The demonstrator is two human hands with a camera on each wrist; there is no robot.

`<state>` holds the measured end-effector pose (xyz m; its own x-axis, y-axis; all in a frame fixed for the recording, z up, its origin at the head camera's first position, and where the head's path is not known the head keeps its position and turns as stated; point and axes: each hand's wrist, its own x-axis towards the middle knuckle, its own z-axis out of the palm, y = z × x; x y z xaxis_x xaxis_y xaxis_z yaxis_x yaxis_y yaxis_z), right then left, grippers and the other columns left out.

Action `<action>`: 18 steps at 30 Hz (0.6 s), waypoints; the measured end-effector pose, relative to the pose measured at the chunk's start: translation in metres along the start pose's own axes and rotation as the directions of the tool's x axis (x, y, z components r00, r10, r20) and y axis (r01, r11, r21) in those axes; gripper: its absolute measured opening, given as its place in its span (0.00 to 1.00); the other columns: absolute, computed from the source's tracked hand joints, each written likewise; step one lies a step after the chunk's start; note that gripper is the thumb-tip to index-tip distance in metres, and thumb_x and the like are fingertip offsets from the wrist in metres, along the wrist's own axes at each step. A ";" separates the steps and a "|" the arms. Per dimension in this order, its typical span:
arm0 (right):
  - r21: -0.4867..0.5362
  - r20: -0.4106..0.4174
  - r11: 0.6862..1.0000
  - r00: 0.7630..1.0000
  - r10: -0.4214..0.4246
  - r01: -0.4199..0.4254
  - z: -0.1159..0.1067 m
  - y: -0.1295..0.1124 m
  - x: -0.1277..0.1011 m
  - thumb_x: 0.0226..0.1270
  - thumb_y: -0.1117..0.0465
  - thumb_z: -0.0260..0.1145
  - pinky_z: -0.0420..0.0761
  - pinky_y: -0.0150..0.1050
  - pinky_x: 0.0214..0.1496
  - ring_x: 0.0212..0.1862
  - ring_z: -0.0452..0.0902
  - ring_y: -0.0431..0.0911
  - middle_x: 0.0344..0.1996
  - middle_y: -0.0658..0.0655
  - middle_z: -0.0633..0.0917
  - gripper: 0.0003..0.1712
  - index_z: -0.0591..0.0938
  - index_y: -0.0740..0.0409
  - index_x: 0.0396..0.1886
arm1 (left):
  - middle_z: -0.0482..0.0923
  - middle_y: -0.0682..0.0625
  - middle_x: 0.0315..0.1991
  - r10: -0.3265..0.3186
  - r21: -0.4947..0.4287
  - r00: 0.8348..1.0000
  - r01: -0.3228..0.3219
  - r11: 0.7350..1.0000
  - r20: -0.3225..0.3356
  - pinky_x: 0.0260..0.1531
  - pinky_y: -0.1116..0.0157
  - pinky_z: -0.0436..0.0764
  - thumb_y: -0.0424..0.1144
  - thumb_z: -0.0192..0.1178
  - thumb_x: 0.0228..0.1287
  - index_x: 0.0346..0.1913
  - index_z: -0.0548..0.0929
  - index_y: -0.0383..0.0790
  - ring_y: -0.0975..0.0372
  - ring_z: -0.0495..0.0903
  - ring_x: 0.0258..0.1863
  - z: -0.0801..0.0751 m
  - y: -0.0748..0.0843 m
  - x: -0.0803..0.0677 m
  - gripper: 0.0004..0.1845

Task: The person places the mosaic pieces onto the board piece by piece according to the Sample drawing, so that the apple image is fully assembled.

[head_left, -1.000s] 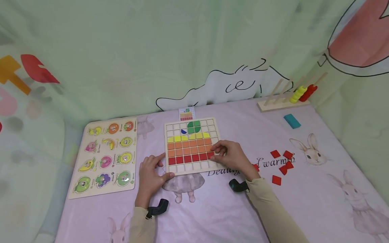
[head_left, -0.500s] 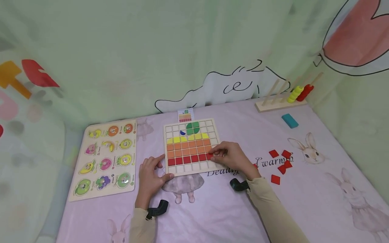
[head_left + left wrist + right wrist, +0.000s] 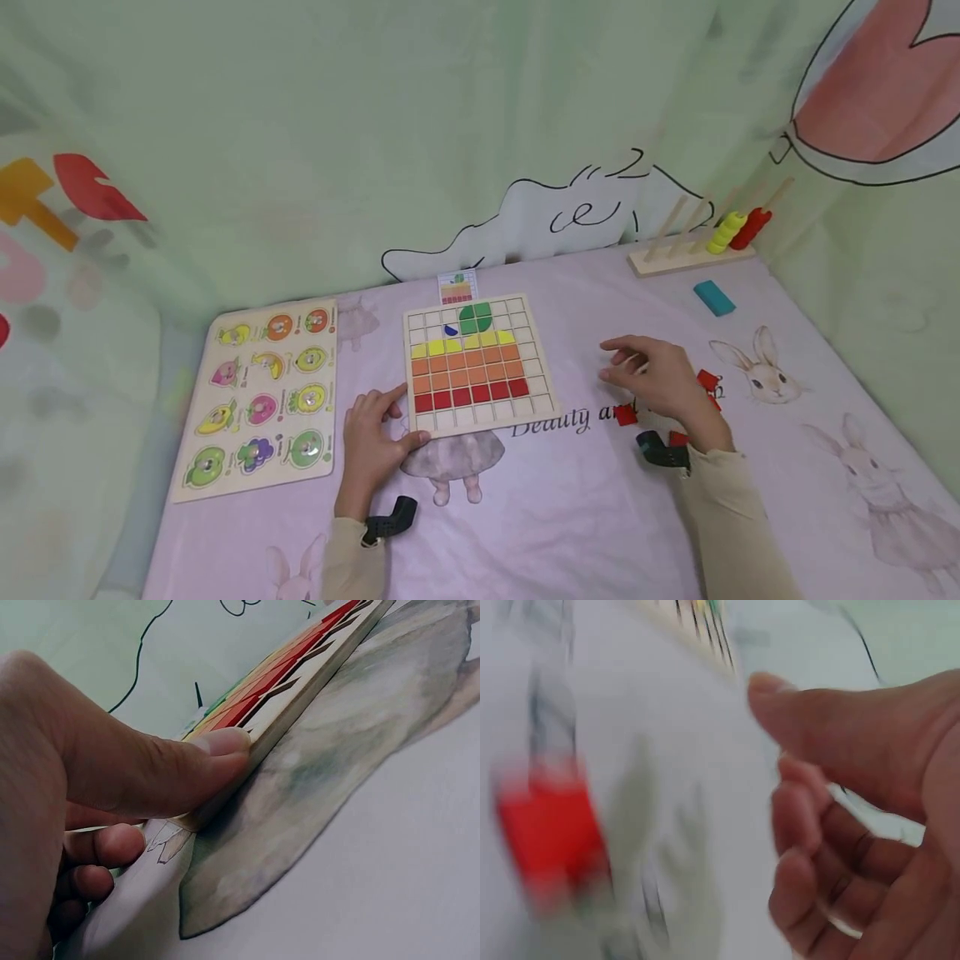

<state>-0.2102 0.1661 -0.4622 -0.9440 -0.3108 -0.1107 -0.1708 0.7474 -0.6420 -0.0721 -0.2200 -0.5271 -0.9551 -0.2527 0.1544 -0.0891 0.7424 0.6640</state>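
Note:
A wooden grid board (image 3: 465,415) carries rows of coloured tiles: green at the top, then a small blue piece, yellow, orange and a red row (image 3: 471,395). My left hand (image 3: 375,442) holds its near left corner, thumb on the front edge and index finger along the left side. In the left wrist view the thumb (image 3: 217,754) presses against the board's edge. My right hand (image 3: 660,379) is over the cloth right of the board, fingers loosely bent, nothing visible between them. Loose red tiles lie beneath and around it, one red tile (image 3: 625,414) just left; some are partly hidden.
A fruit puzzle board (image 3: 258,392) lies at the left. A small pattern card (image 3: 457,287) touches the grid board's far side. A peg stand (image 3: 690,258) with yellow and red beads and a teal block (image 3: 714,297) are at the back right.
My right hand has left the red row and moved right, toward the loose red tiles. The last red tile at the row's right end now lies uncovered. My left hand has stayed put.

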 end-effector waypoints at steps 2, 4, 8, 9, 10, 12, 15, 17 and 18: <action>-0.060 -0.004 0.997 0.999 0.054 -0.054 -0.014 0.015 -0.010 0.66 0.56 0.78 0.79 0.38 0.37 0.45 0.81 0.56 0.45 0.65 0.87 0.29 0.84 0.64 0.62 | 0.74 0.51 0.32 0.011 0.008 1.000 -0.011 1.000 -0.006 0.46 0.56 0.64 0.46 0.83 0.42 0.63 0.86 0.38 0.59 0.68 0.39 0.001 0.000 0.000 0.40; -0.096 0.002 0.990 0.995 0.102 -0.102 -0.023 0.027 -0.020 0.64 0.55 0.79 0.79 0.38 0.37 0.46 0.80 0.58 0.46 0.67 0.86 0.32 0.83 0.66 0.63 | 0.74 0.52 0.32 0.016 0.016 1.000 -0.016 1.000 -0.013 0.45 0.56 0.64 0.47 0.84 0.41 0.63 0.87 0.38 0.60 0.68 0.39 0.000 0.000 -0.001 0.40; -0.104 0.035 0.987 0.991 0.126 -0.122 -0.020 0.040 -0.034 0.60 0.53 0.82 0.79 0.38 0.37 0.46 0.79 0.57 0.45 0.64 0.86 0.33 0.84 0.64 0.61 | 0.74 0.52 0.32 0.011 0.014 1.000 -0.010 1.000 -0.015 0.45 0.56 0.64 0.47 0.85 0.41 0.63 0.87 0.37 0.59 0.68 0.40 -0.004 -0.001 -0.003 0.40; -0.098 0.045 0.990 0.993 0.111 -0.106 -0.016 0.040 -0.036 0.59 0.53 0.83 0.79 0.38 0.38 0.45 0.79 0.56 0.44 0.63 0.87 0.33 0.85 0.63 0.60 | 0.74 0.51 0.32 0.007 0.012 1.000 -0.006 1.000 -0.009 0.45 0.56 0.64 0.47 0.84 0.41 0.63 0.87 0.37 0.59 0.68 0.40 -0.004 -0.001 -0.003 0.41; -0.091 0.055 0.992 0.994 0.095 -0.090 -0.011 0.039 -0.038 0.58 0.53 0.83 0.80 0.38 0.39 0.45 0.79 0.54 0.43 0.60 0.87 0.31 0.86 0.62 0.59 | 0.74 0.51 0.32 0.004 0.012 1.000 -0.004 1.000 -0.004 0.45 0.55 0.64 0.47 0.84 0.42 0.63 0.86 0.38 0.58 0.69 0.40 -0.005 -0.001 -0.003 0.40; -0.077 0.064 0.996 0.997 0.054 -0.049 -0.002 0.037 -0.041 0.58 0.54 0.83 0.79 0.37 0.40 0.43 0.78 0.50 0.40 0.56 0.87 0.27 0.87 0.59 0.55 | 0.74 0.51 0.33 0.002 0.012 1.000 -0.002 1.000 0.004 0.46 0.55 0.64 0.48 0.84 0.43 0.63 0.86 0.38 0.58 0.68 0.40 -0.006 0.000 -0.003 0.40; -0.070 0.039 0.997 0.999 0.035 -0.032 0.008 0.032 -0.044 0.57 0.56 0.84 0.78 0.34 0.40 0.39 0.78 0.47 0.34 0.51 0.85 0.20 0.88 0.56 0.47 | 0.75 0.50 0.33 0.004 0.007 1.000 -0.004 1.000 0.011 0.46 0.55 0.64 0.49 0.83 0.44 0.64 0.86 0.38 0.58 0.68 0.40 -0.005 0.000 -0.002 0.40; -0.070 0.014 0.997 0.999 0.040 -0.039 0.011 0.031 -0.045 0.57 0.58 0.84 0.77 0.33 0.38 0.37 0.77 0.47 0.32 0.51 0.84 0.17 0.87 0.57 0.43 | 0.75 0.50 0.33 0.004 0.000 1.000 -0.004 1.000 0.013 0.46 0.55 0.64 0.50 0.83 0.44 0.64 0.86 0.38 0.58 0.68 0.40 -0.003 0.000 -0.001 0.40; -0.077 0.003 0.996 0.999 0.045 -0.045 0.011 0.030 -0.046 0.57 0.58 0.84 0.77 0.33 0.38 0.37 0.77 0.47 0.31 0.51 0.84 0.17 0.87 0.57 0.42 | 0.75 0.50 0.33 0.002 -0.004 1.000 -0.001 1.000 0.017 0.47 0.55 0.64 0.49 0.83 0.44 0.64 0.86 0.38 0.58 0.68 0.40 -0.002 0.000 -0.001 0.40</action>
<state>-0.1690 0.1965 -0.4852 -0.9499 -0.2783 -0.1421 -0.1493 0.8036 -0.5761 -0.0706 -0.2208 -0.5256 -0.9599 -0.2411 0.1432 -0.0864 0.7401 0.6669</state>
